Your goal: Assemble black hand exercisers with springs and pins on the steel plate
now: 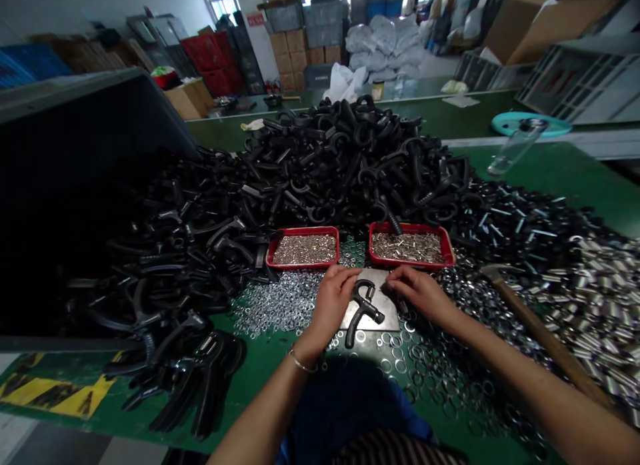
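Lightly, the left hand (331, 304) and right hand (417, 293) curl their fingers at a flat grey metal plate (386, 318) beside a black plastic hand gripper (364, 312) (any hold on it, I cannot tell).

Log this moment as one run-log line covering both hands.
Left hand: beside black hand grip | Right hand: fingertips near grip, over metal plate | Around: red tray, steel nuts

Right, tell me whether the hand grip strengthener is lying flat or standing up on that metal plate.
Lying flat: the hand grip strengthener rests on its side on the metal plate, its handle reaching past the plate's lower edge.
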